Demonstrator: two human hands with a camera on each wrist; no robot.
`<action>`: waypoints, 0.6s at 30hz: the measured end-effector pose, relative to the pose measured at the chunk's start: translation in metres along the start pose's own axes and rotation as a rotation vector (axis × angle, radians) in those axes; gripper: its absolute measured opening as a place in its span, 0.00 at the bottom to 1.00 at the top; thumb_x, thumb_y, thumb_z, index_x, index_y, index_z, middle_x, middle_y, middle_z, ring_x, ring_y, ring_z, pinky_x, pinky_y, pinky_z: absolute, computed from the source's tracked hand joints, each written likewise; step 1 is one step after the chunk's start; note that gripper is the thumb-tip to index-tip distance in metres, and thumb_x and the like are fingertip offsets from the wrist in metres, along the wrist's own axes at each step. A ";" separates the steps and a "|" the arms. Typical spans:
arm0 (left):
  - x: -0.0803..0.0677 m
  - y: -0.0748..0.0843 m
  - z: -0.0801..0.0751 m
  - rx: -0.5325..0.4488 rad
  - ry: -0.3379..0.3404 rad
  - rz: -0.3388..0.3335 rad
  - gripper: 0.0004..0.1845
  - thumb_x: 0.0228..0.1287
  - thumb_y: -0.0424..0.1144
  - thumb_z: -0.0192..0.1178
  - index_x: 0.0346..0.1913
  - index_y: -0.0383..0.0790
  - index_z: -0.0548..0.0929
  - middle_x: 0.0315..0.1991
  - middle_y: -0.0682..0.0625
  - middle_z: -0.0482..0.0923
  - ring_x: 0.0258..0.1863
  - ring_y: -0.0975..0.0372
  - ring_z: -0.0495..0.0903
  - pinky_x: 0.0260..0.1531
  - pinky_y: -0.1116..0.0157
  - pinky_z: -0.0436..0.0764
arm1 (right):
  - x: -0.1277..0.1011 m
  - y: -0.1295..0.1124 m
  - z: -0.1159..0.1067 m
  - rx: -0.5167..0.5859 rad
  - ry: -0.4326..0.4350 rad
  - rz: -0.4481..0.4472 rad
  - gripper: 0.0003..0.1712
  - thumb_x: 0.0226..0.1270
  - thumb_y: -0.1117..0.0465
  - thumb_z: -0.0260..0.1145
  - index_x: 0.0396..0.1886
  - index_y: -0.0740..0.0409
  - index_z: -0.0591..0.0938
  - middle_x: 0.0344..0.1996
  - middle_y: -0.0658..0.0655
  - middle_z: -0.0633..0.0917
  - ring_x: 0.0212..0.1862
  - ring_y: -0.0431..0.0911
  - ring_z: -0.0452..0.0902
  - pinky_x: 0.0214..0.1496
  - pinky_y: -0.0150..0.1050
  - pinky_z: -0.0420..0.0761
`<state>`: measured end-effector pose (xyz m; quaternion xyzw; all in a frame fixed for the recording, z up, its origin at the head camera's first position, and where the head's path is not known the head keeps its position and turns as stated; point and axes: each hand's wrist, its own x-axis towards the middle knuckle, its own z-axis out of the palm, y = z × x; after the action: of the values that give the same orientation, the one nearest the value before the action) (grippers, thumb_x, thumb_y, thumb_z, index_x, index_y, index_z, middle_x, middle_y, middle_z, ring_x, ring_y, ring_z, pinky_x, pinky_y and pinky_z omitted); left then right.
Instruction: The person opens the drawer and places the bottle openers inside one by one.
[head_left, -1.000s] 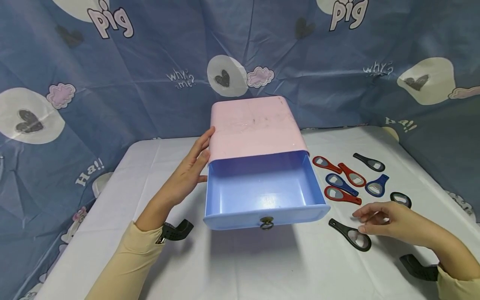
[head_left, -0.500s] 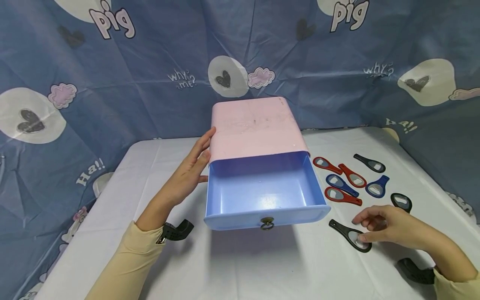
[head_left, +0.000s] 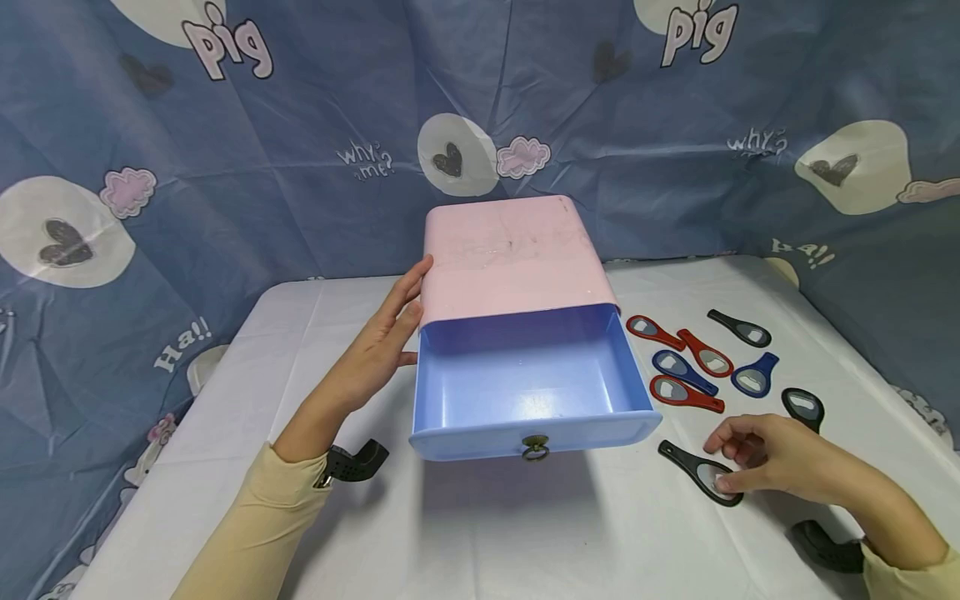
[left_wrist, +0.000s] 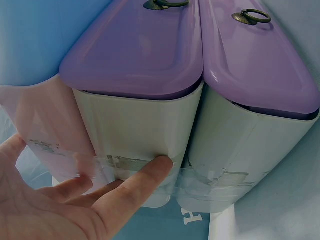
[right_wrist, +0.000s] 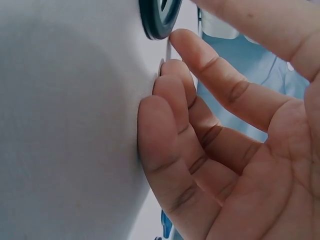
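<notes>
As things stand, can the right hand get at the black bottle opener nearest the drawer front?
Probably yes. The right hand already has its fingertips on the wide end of the black bottle opener, which lies flat on the table with nothing over it; the open drawer sits clear to its left.

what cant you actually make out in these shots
- Head view: whether the right hand already grips the black bottle opener; its fingers cover the ring end.
- Right wrist view: most of that opener, cut off by the top edge.
- Left wrist view: where the left hand meets the pink drawer box; the picture is distorted.
- Head view: the box's underside and back, hidden by its own body.
</notes>
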<state>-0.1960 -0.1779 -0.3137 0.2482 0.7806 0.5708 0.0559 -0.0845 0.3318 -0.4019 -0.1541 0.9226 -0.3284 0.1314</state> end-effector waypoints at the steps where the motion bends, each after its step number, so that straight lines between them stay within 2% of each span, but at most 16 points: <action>1: 0.000 0.000 0.000 -0.003 -0.001 -0.001 0.29 0.90 0.53 0.39 0.86 0.75 0.50 0.88 0.49 0.47 0.82 0.40 0.61 0.60 0.28 0.80 | 0.000 0.000 0.000 -0.006 0.002 0.000 0.18 0.61 0.56 0.83 0.46 0.55 0.86 0.35 0.46 0.80 0.35 0.31 0.73 0.36 0.30 0.77; 8: 0.001 0.000 0.001 -0.006 -0.003 0.006 0.30 0.90 0.53 0.39 0.87 0.73 0.50 0.88 0.48 0.46 0.82 0.39 0.61 0.60 0.28 0.80 | 0.000 -0.003 0.001 -0.029 0.017 0.012 0.19 0.59 0.56 0.84 0.45 0.54 0.85 0.35 0.47 0.79 0.34 0.32 0.72 0.35 0.30 0.76; 18: 0.000 0.001 0.000 -0.013 -0.005 -0.001 0.29 0.90 0.54 0.39 0.86 0.77 0.50 0.88 0.50 0.47 0.82 0.41 0.62 0.60 0.29 0.80 | 0.000 -0.005 0.001 -0.029 -0.004 0.011 0.16 0.64 0.56 0.82 0.45 0.53 0.85 0.34 0.47 0.80 0.35 0.30 0.73 0.35 0.30 0.76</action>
<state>-0.1957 -0.1772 -0.3129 0.2487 0.7770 0.5752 0.0597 -0.0831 0.3270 -0.3995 -0.1518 0.9278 -0.3140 0.1329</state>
